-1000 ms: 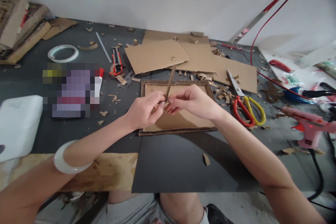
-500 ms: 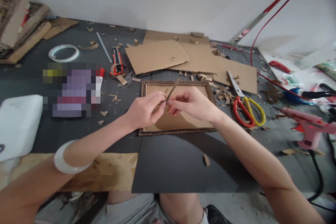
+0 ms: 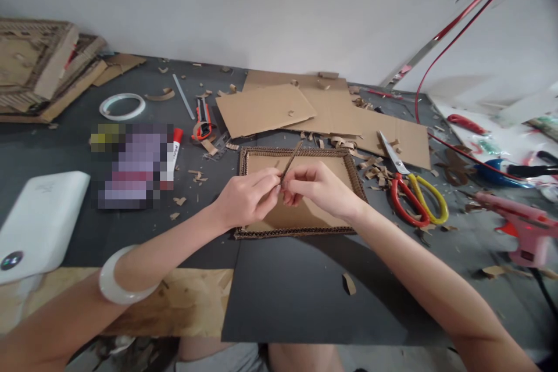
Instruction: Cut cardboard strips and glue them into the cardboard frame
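A thin strip of corrugated cardboard (image 3: 292, 161) is pinched between the fingertips of both hands, its free end slanting up and away. My left hand (image 3: 253, 197) grips it from the left, fingers pressed together. From the other side my right hand (image 3: 316, 189) closes thumb and fingers on the same strip. Beneath both hands lies a shallow cardboard tray (image 3: 300, 231), a flat rectangle edged with raised corrugated strips. The hands cover part of its left and middle floor, and the strip's lower end is hidden by the fingers.
Right of the tray lie scissors (image 3: 410, 186) with red and yellow handles and a pink glue gun (image 3: 518, 224). Flat cardboard sheets (image 3: 265, 110) and an orange utility knife (image 3: 201, 119) are behind. At left are a tape roll (image 3: 122, 107) and a white power bank (image 3: 46, 224).
The whole view has shifted, so the table sits slightly lower in the picture. Both hands still pinch the strip above the tray, with little change in their pose.
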A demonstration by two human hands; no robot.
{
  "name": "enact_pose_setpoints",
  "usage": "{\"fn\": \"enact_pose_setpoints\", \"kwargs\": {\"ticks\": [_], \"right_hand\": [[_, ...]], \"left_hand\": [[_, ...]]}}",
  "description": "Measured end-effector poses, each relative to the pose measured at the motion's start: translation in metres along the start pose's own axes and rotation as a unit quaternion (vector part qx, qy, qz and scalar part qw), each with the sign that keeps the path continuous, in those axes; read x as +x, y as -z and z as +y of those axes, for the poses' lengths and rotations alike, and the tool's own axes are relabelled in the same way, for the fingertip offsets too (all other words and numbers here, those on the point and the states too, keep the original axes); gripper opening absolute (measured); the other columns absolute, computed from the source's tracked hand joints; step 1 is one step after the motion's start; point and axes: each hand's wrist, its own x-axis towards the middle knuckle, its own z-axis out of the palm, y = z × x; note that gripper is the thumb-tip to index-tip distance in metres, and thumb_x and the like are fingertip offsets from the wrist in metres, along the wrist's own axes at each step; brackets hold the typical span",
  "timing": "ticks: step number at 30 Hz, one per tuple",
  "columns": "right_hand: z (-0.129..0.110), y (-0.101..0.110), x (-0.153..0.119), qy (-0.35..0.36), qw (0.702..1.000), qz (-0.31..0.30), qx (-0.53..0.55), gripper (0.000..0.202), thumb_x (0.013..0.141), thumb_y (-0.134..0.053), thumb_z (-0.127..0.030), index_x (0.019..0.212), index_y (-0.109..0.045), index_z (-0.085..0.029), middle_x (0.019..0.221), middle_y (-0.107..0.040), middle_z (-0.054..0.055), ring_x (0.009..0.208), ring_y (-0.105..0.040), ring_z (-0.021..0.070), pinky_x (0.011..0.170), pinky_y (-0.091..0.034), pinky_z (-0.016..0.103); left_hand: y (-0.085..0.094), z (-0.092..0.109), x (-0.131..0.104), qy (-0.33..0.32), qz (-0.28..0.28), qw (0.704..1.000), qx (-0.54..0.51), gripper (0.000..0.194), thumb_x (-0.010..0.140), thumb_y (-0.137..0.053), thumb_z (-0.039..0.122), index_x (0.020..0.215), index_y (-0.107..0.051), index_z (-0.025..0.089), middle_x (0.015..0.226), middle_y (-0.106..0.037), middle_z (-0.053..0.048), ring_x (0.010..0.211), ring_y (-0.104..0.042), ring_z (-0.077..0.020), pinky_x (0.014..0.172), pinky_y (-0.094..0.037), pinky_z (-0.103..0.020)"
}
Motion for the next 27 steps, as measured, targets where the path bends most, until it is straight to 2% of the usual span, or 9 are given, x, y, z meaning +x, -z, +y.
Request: {"fn": "enact_pose_setpoints", "kwargs": {"ticks": [7,15,22,27], "right_hand": [[0.0009,-0.0015,0.0008,0.008,1.0,0.004,-0.029,0.011,0.065,-0.051,-0.015,0.058,-0.059,-0.016,0.053,-0.059,-0.003,0.053,-0.054,0.0074,0.056,-0.046,0.021],[-0.0006,0.0012,-0.001,0.033,0.993,0.013,-0.109,0.009,0.066,-0.051,-0.016,0.058,-0.057,-0.016,0.054,-0.058,-0.003,0.053,-0.053,0.0077,0.057,-0.043,0.022],[0.0014,0.0036,0.0012,0.047,0.993,-0.004,-0.107,0.015,0.073,-0.052,-0.021,0.063,-0.061,-0.015,0.058,-0.06,-0.001,0.056,-0.055,0.0082,0.059,-0.045,0.023],[0.0035,0.0037,0.0025,0.063,0.994,-0.007,-0.09,0.013,0.073,-0.051,-0.02,0.064,-0.06,-0.015,0.06,-0.06,-0.001,0.058,-0.055,0.0082,0.061,-0.045,0.023]], "left_hand": [[-0.001,0.0023,-0.0001,0.033,0.018,0.999,-0.027,0.01,0.085,-0.046,0.015,0.079,-0.054,0.016,0.091,-0.071,-0.009,0.076,-0.068,-0.0149,0.065,-0.054,-0.023],[-0.0014,0.0029,0.0006,0.057,0.019,0.996,-0.064,0.009,0.085,-0.046,0.016,0.081,-0.054,0.017,0.09,-0.07,-0.006,0.07,-0.066,-0.0115,0.06,-0.053,-0.02],[-0.0024,0.0015,0.0017,0.055,0.042,0.996,-0.054,0.008,0.086,-0.047,0.015,0.081,-0.054,0.016,0.087,-0.069,-0.007,0.068,-0.065,-0.0103,0.057,-0.051,-0.018],[-0.0037,0.0002,0.0014,0.05,0.043,0.997,-0.048,0.006,0.084,-0.048,0.014,0.081,-0.054,0.016,0.088,-0.069,-0.007,0.071,-0.065,-0.011,0.058,-0.051,-0.018]]}}
